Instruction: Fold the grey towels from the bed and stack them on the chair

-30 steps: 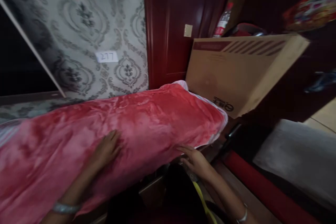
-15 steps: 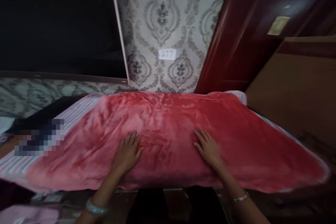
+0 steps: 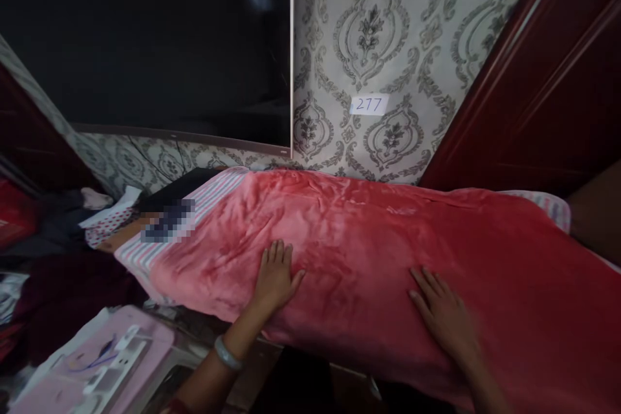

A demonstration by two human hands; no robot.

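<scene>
A red plush blanket lies spread over a long surface in front of me, lightly wrinkled on its left half and smoother on the right. Its left end shows a striped white, pink and grey band. My left hand rests palm down on the blanket, fingers stretched. Further right, my right hand lies flat on it too, thumb apart from the fingers. Neither hand grips anything. At the left end, a blurred-out dark patch covers part of the striped band.
Behind the blanket, a large dark television hangs on patterned wallpaper, beside a paper label reading 277. A dark red wooden door stands at the right. Lower left are a pink lidded box and dark clothes.
My view has swung left, bringing the pink box and clothes into sight. Both hands still lie flat on the blanket, in about the same places on it.
</scene>
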